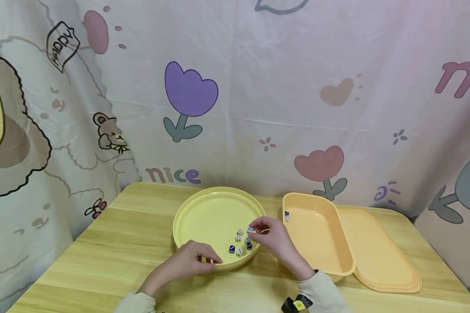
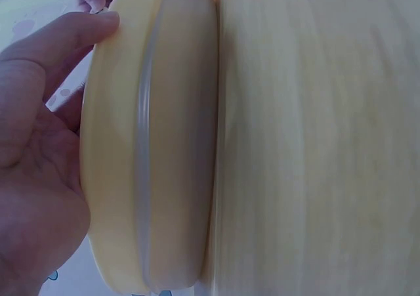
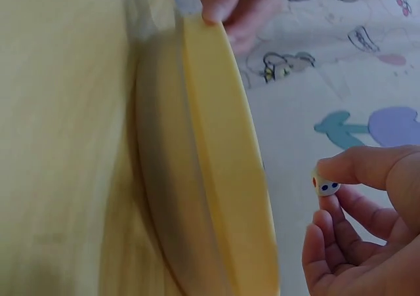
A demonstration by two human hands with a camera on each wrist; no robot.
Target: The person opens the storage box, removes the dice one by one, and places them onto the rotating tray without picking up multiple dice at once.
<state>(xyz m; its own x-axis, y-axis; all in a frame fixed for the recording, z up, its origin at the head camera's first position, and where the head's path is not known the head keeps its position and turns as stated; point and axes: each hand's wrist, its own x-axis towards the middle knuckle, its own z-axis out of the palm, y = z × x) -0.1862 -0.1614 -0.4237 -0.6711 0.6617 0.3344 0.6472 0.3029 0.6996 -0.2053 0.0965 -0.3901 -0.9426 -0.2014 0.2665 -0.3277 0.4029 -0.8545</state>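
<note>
My right hand (image 1: 272,237) pinches a white die (image 3: 326,184) between thumb and fingertips, over the right side of a round yellow tray (image 1: 203,217). At the tray's front rim, my left hand (image 1: 189,261) grips the edge, its thumb (image 2: 98,23) against the outer wall and fingers reaching over to the inside. Several dice lie in the tray near its front right. Among them are a dark blue die (image 1: 232,249) near the left fingers and a white die (image 1: 240,251) beside it.
To the right stands an orange rectangular box (image 1: 317,234), with a dark die (image 1: 287,214) and a white die at its left wall. A flat orange lid (image 1: 384,252) lies right of the box on the wooden table (image 1: 113,243). A printed curtain (image 1: 243,87) hangs behind.
</note>
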